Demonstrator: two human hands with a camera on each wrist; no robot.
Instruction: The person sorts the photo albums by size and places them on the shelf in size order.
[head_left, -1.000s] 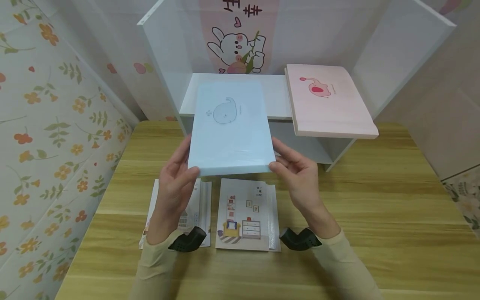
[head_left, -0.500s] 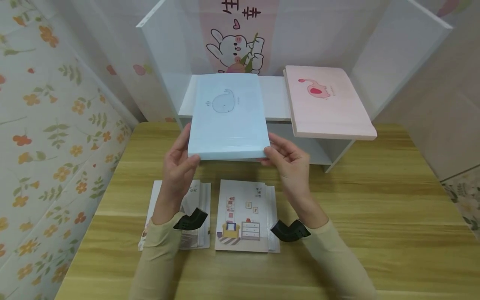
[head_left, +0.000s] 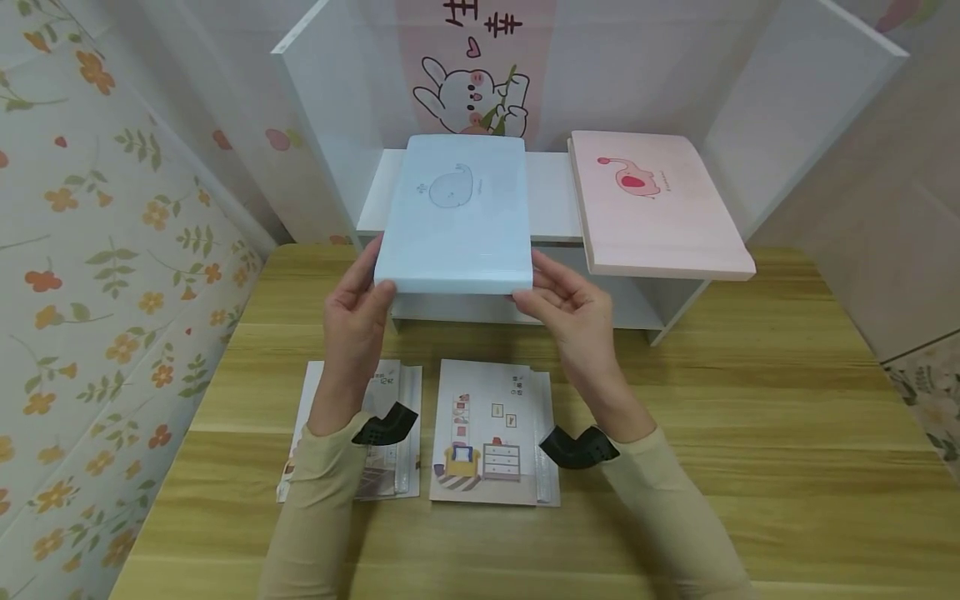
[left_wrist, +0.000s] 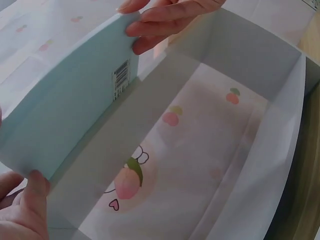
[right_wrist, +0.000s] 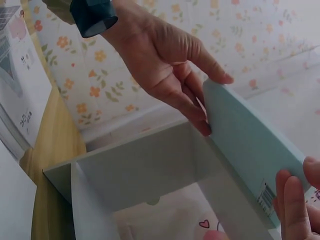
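Note:
A light blue book (head_left: 459,221) with a whale drawing lies over the left part of the white shelf board (head_left: 553,196), its near edge jutting out past the board. My left hand (head_left: 352,337) grips its near left corner, thumb on the near edge. At the near right corner my right hand (head_left: 581,333) pinches it between thumb and fingers. The left wrist view shows the blue book (left_wrist: 75,100) just above the shelf board, a barcode on its underside; contact with the board cannot be told. A pink book (head_left: 660,204) with an elephant drawing lies on the board's right part.
White side panels (head_left: 330,108) rise left and right of the board. On the wooden table (head_left: 787,433) lie two stacks of booklets, one partly behind my left forearm and one in the middle (head_left: 483,433). Floral cloth (head_left: 97,275) hangs at the left.
Both hands have moved the blue book away from me, farther over the shelf board and slightly right at its far end. The pink book and booklets have stayed put.

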